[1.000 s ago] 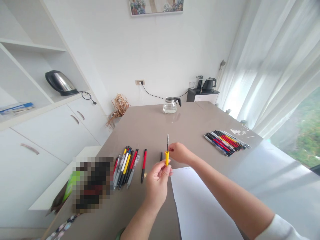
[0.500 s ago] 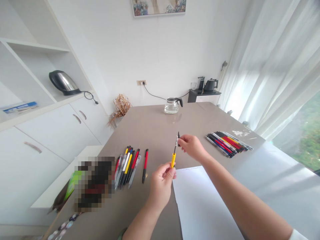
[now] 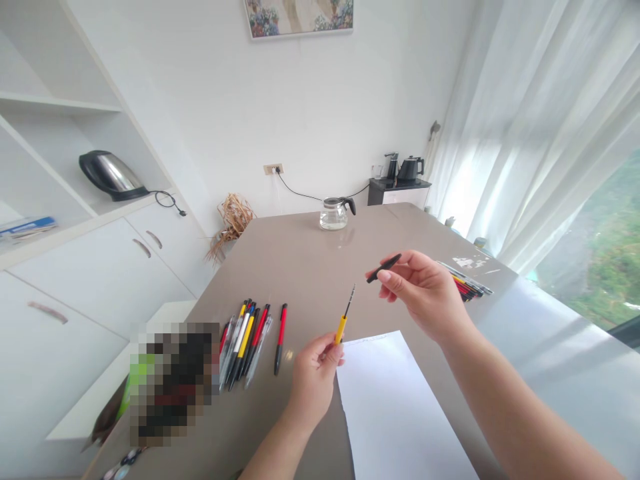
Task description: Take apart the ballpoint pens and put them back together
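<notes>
My left hand point(image 3: 315, 373) pinches a yellow pen barrel point(image 3: 341, 329), from whose top a thin refill with a spring sticks up. Up and to the right, my right hand point(image 3: 425, 290) holds a black pen part point(image 3: 384, 268) between thumb and fingers, apart from the barrel. A white sheet of paper point(image 3: 400, 400) lies below both hands. One red and black pen point(image 3: 281, 339) lies alone left of my left hand, beside a group of mixed pens point(image 3: 249, 340). Behind my right hand, more pens point(image 3: 467, 287) are partly hidden.
A glass pot point(image 3: 334, 215) with a black handle stands toward the far edge of the brown table point(image 3: 300, 260). A pixelated dark object point(image 3: 175, 380) lies at the table's left edge. White cabinets line the left; a curtain hangs at right.
My right hand has moved right and toward me, with the black part now tilted and clear of the refill. The view has shifted slightly. My left hand still holds the yellow barrel.
</notes>
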Demonstrator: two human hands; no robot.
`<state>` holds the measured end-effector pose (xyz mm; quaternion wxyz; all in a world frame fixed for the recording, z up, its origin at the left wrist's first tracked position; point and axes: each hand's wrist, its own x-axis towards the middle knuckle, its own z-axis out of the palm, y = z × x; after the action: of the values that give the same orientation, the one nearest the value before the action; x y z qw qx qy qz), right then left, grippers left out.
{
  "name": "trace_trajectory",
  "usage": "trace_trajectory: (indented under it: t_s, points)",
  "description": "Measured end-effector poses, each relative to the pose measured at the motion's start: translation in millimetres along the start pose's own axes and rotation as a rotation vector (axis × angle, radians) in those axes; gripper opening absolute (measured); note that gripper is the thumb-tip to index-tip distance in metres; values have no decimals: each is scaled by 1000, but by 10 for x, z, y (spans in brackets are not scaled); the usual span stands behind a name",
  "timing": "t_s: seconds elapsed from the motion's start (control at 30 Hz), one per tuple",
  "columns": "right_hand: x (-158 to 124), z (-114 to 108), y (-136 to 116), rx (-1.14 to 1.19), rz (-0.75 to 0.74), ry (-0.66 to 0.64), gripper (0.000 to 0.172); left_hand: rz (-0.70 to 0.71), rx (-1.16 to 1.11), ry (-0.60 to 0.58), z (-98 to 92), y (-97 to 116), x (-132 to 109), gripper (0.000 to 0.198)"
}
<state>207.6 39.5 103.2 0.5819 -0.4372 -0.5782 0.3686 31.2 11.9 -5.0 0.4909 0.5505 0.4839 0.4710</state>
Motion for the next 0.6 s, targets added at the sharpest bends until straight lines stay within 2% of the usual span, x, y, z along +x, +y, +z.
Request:
trace_trajectory:
  t_s: [0.6]
  points:
    - [28,59,98,-7,35,-81,26,23,19,-19,11,-11,7,27]
